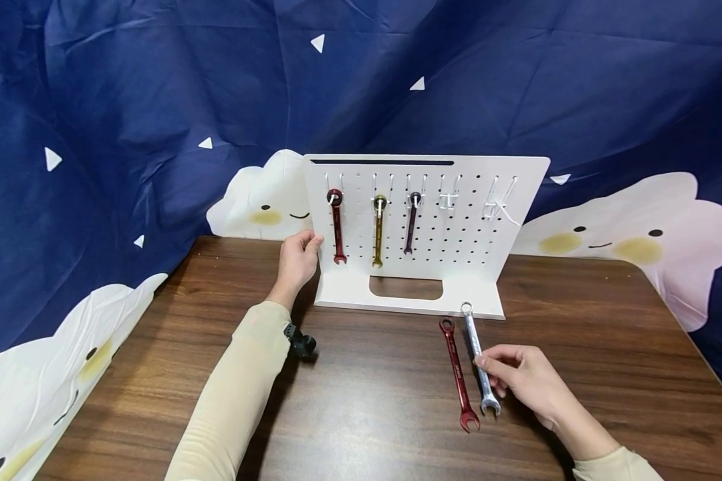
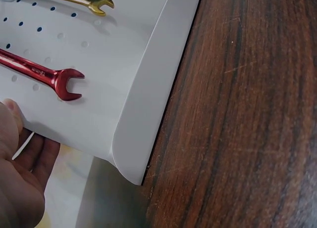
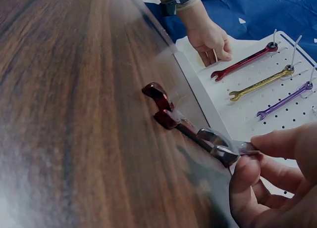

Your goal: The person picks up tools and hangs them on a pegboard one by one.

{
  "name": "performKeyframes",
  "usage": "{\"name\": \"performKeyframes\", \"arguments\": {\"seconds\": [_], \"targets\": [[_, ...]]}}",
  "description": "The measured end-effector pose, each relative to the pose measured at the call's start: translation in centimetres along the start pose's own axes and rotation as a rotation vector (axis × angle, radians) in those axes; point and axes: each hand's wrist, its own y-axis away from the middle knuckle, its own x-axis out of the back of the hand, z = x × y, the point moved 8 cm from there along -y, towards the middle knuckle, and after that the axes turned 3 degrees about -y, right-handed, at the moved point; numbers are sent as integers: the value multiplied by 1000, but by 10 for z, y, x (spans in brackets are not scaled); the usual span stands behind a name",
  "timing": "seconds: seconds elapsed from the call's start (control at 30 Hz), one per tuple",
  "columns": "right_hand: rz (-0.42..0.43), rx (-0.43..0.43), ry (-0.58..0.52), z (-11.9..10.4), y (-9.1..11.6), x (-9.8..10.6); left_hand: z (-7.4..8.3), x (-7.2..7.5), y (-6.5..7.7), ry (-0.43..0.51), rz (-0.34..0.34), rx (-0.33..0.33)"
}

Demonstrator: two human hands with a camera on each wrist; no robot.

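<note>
My left hand (image 1: 297, 260) grips the left edge of a white pegboard stand (image 1: 409, 304), thumb in front and fingers behind, as the left wrist view shows. Between thumb and fingers, my right hand (image 1: 526, 377) pinches a silver combination wrench (image 1: 476, 344) near its open end; the ring end points toward the board's base. Just left of it, a red wrench (image 1: 456, 367) lies on the table. From the board's hooks hang a red wrench (image 1: 337, 230), a gold wrench (image 1: 378, 234) and a purple wrench (image 1: 411, 227), ring ends up.
To the right on the board are two more sets of white hooks (image 1: 448, 199), the rightmost hook (image 1: 504, 208) sticking out at a slant. The stand is on a brown wooden table (image 1: 361, 401). A blue curtain (image 1: 361, 80) with cloud prints hangs behind.
</note>
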Motion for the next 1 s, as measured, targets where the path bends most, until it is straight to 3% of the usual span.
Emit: {"name": "performKeyframes", "arguments": {"seconds": [0.23, 0.5, 1.0], "targets": [[91, 62, 5, -11, 0, 7, 0, 0, -1, -4, 11, -2], [160, 71, -40, -21, -1, 13, 2, 1, 0, -3, 16, -24], [186, 182, -173, -44, -8, 15, 0, 0, -1, -14, 20, -13]]}}
